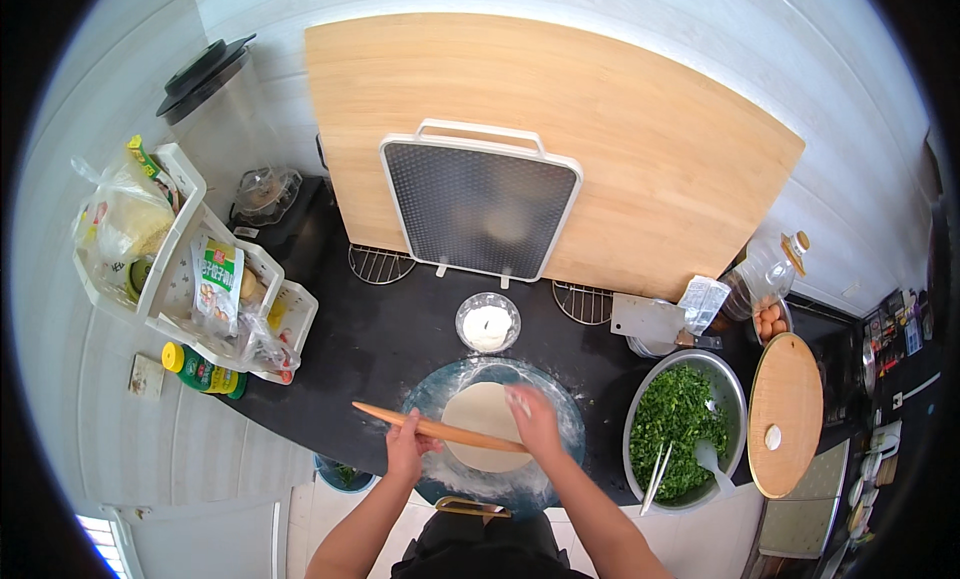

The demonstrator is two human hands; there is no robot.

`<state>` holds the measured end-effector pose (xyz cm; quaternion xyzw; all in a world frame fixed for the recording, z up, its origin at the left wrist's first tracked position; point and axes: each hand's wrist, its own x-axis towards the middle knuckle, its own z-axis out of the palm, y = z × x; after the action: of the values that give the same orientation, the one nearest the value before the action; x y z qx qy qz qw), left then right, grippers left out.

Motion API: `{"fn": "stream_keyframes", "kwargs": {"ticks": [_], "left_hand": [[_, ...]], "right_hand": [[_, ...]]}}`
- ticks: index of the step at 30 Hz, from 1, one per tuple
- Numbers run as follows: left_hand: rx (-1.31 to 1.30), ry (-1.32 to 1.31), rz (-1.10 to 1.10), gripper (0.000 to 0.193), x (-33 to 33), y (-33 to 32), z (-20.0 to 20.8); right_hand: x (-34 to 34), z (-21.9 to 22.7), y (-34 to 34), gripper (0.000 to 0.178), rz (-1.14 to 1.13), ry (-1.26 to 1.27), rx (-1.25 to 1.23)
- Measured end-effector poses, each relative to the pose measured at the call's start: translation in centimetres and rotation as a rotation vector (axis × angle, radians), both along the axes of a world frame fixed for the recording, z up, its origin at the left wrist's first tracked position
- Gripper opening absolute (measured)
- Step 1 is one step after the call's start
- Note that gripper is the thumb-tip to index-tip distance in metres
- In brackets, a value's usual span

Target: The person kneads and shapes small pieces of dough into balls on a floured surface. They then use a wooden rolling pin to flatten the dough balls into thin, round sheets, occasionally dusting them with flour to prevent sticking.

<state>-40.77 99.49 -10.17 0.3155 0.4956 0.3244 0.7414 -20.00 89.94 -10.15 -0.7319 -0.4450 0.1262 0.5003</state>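
My left hand [407,447] is closed round a tapered wooden rolling pin [470,437], which slants across a flat round sheet of dough [484,404]. Over the right side of the dough is my right hand [533,419]. Its floury fingers are smeared by motion, so whether they pinch anything does not show. The dough lies on a round, flour-dusted green board [563,411] at the counter's front edge. Just beyond the board stands a clear bowl of white flour [487,325].
To the right, a metal basin [738,399] holds chopped greens, chopsticks and a pale spoon. Beside it are a round wooden board [790,409] with a small dough piece, a cleaver [645,316] and eggs [771,319]. A white rack [190,254] stands left; a grey cutting board [480,204] leans behind.
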Motion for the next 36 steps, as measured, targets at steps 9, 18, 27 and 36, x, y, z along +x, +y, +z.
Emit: {"fn": "stream_keyframes", "kwargs": {"ticks": [9, 18, 27, 36], "left_hand": [[0.035, 0.000, 0.074, 0.031, -4.8, -0.1, 2.5], [0.065, 0.064, 0.165, 0.033, -9.8, -0.3, 1.7], [0.080, 0.080, 0.148, 0.033, -10.9, -0.8, 2.9], [0.106, 0.066, 0.178, 0.032, -11.1, -1.0, 3.5]], "right_hand": [[7.3, -5.4, 15.3, 0.023, 0.151, -0.365, -0.619], [5.5, -2.2, 9.7, 0.016, 0.355, 0.427, -0.271], [-4.5, -5.7, 0.2, 0.064, 0.239, -0.490, -0.450], [-4.4, -5.0, -5.4, 0.070, 0.475, -0.559, -0.541]]}}
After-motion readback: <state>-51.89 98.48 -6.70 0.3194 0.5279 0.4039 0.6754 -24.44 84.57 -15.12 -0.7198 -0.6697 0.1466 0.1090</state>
